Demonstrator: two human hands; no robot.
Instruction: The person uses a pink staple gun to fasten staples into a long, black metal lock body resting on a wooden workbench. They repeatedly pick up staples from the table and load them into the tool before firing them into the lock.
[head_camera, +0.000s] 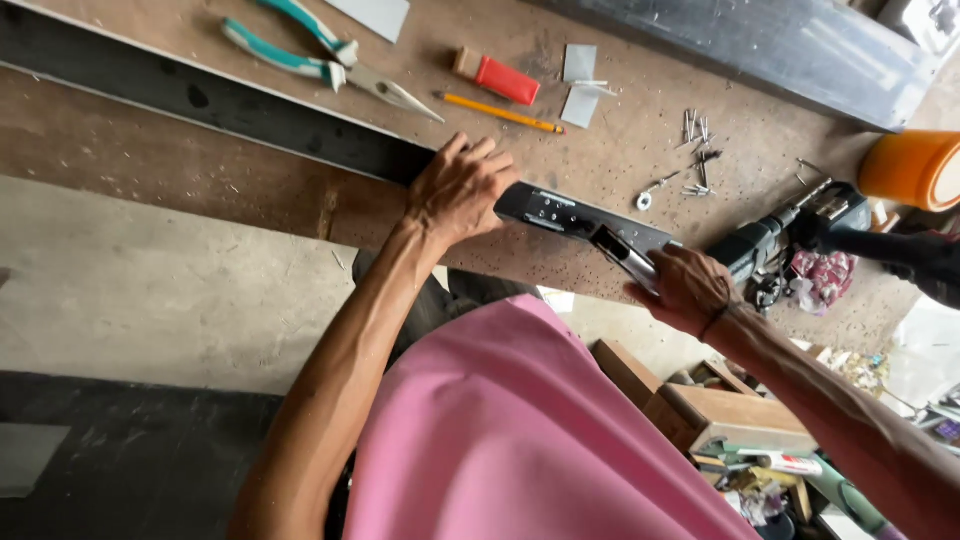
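I see the long dark metal bar (250, 110) lying flat along the bench (620, 150) near its edge, its long axis running from upper left down to the right. My left hand (462, 188) presses down on it, fingers spread flat over its top. My right hand (688, 288) is wrapped around the bar's lower-right end, which seems to carry a small silver fitting, partly hidden. A drill (790, 232) lies just beyond, pliers (320, 55) and a pencil (498, 113) farther back.
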